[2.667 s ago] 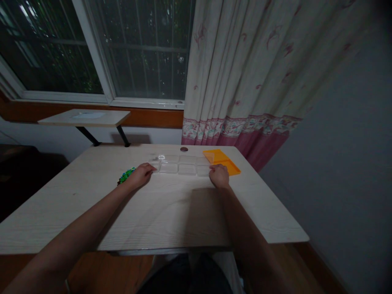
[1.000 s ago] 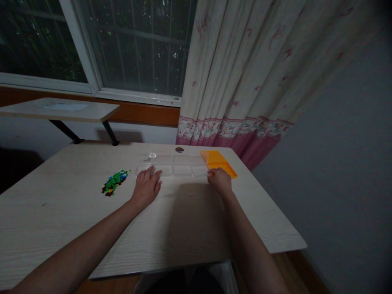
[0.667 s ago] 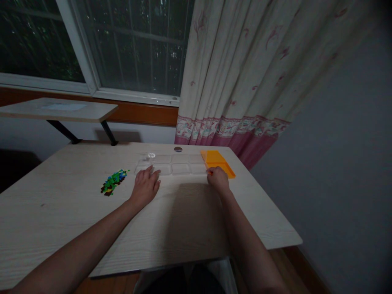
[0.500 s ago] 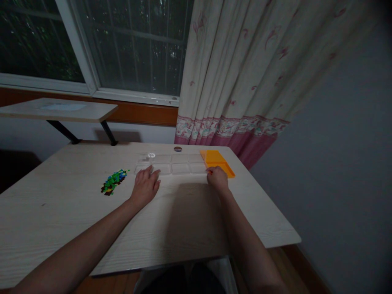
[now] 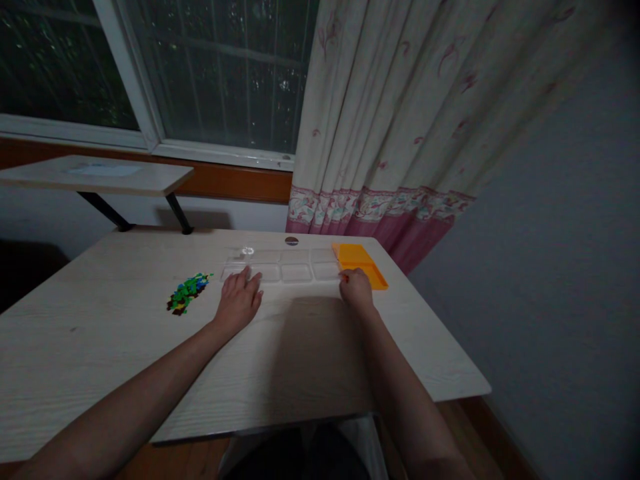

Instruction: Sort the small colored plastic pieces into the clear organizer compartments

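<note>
Has left hand spread open, partly hiding clear tray's near rim, toward table's far edge. Has right hand curled, covering part of orange case beside tray; can't tell if gripping. Can't read round dark disc at far edge.

Looked like clear, glossy plastic in the compartment tray, glinting near its far left corner. Saw smooth orange plastic on the case; took the small coloured pieces for plastic too, too tiny to judge for shine. Found pale, matt wood grain across the table. Noted soft, printed cloth in the curtain, reflective glass in the window, and a matt finish on the wall.
</note>
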`<state>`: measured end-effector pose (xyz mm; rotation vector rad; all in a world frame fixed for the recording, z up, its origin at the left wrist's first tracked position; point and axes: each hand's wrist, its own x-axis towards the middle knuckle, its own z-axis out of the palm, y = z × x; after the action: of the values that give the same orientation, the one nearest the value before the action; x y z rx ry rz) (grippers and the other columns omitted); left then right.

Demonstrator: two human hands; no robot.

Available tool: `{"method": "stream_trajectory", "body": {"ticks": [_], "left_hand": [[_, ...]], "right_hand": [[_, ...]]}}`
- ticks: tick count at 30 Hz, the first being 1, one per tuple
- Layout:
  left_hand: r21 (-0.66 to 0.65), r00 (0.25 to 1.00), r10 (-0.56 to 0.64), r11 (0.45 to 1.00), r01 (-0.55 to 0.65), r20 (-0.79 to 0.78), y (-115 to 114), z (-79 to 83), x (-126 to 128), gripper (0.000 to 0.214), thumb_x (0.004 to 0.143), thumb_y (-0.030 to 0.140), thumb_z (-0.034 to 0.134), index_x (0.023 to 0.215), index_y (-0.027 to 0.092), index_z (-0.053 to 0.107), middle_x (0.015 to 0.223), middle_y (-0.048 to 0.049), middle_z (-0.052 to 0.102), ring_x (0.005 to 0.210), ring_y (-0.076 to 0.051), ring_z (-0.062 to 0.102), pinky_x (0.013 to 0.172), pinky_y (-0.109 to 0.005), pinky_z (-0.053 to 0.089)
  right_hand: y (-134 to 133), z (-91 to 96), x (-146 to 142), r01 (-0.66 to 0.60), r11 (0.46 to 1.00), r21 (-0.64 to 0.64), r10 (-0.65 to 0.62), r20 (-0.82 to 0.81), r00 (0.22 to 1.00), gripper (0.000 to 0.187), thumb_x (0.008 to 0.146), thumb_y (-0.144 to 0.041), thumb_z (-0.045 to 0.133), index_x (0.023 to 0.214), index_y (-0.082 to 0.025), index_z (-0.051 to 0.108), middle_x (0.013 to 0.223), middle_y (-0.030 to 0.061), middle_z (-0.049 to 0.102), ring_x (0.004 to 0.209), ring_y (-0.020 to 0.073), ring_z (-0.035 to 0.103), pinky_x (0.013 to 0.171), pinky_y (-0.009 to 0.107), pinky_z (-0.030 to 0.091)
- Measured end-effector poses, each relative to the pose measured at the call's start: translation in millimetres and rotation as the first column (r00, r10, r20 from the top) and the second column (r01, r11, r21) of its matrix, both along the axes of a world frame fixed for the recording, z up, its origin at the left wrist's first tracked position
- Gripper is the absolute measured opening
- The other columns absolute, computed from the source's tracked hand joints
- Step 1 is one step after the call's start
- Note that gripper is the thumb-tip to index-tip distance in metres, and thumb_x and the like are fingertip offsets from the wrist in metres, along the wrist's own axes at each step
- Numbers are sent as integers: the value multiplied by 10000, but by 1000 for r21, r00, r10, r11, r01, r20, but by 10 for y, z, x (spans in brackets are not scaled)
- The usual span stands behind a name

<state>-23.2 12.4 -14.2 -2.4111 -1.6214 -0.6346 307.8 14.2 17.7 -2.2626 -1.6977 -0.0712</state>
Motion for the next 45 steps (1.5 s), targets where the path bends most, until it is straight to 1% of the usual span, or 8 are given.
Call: {"method": "stream_trajectory", "body": {"ticks": [5, 8, 18, 23, 27, 35, 42, 45], "left_hand": [[-19, 1000, -2, 1000, 3, 31, -7, 11, 12, 474, 947, 316, 507, 1398, 178, 550, 1498, -182, 447, 1304, -344, 460, 1141, -523, 327], [-21, 999, -3, 1000, 4, 42, -8, 8, 12, 478, 951, 321, 502, 1409, 189, 542, 1500, -178, 450, 1310, -345, 458, 1140, -531, 327], [-11, 999, -19, 1000, 20, 39, 6, -12, -8, 471, 960, 333, 484, 1408, 202, 544, 1505, -188, 436, 1304, -352, 462, 1137, -540, 327], [6, 999, -22, 1000, 22, 35, 5, -16, -8, 470, 952, 331, 492, 1405, 218, 541, 1504, -166, 441, 1304, -338, 465, 1139, -536, 330], [-12, 999, -24, 1000, 25, 46, -3, 0, -5, 467, 959, 337, 479, 1401, 202, 547, 1509, -184, 429, 1311, -350, 457, 1143, -543, 321], [-15, 999, -22, 1000, 22, 27, 0, 1, -9, 466, 963, 336, 478, 1401, 195, 548, 1513, -190, 423, 1317, -348, 458, 1152, -534, 311], [-15, 999, -23, 1000, 24, 27, 1, 1, -15, 462, 961, 333, 486, 1396, 190, 554, 1504, -198, 434, 1315, -357, 460, 1146, -535, 322], [-20, 999, -28, 999, 29, 32, -1, 13, -14, 458, 964, 335, 488, 1392, 189, 560, 1506, -196, 435, 1311, -355, 463, 1143, -536, 325]], "right_hand": [[52, -28, -20, -90, 996, 10, 90, -14, 996, 370, 901, -134, 464, 1153, -146, 734, 1107, 121, 697, 1097, 205, 599, 1022, 256, 369], [57, -35, -50, -110, 994, 6, 110, -22, 994, 377, 888, -120, 464, 1148, -141, 735, 1111, 121, 695, 1110, 209, 589, 1039, 265, 359], [50, -31, -57, -115, 993, 34, 117, -40, 992, 380, 863, -105, 457, 1122, -143, 731, 1079, 123, 680, 1091, 212, 589, 1033, 260, 369], [45, -25, -47, -118, 993, 17, 119, -46, 992, 361, 845, -102, 476, 1082, -150, 744, 1063, 115, 680, 1068, 206, 597, 1018, 253, 377], [51, -26, -48, -124, 992, 8, 124, -37, 992, 346, 848, -112, 480, 1064, -144, 748, 1053, 117, 684, 1068, 211, 597, 1016, 255, 378], [38, 6, -56, -118, 993, -14, 117, -49, 992, 350, 864, -130, 485, 1106, -144, 738, 1062, 124, 673, 1054, 210, 602, 995, 250, 390], [21, 14, -68, -101, 995, -1, 101, -64, 993, 387, 868, -137, 481, 1177, -156, 713, 1095, 122, 662, 1033, 208, 626, 972, 242, 411], [15, 24, -81, -93, 995, -21, 92, -51, 995, 375, 870, -146, 489, 1166, -164, 719, 1103, 120, 660, 1040, 208, 628, 965, 244, 416]]}}
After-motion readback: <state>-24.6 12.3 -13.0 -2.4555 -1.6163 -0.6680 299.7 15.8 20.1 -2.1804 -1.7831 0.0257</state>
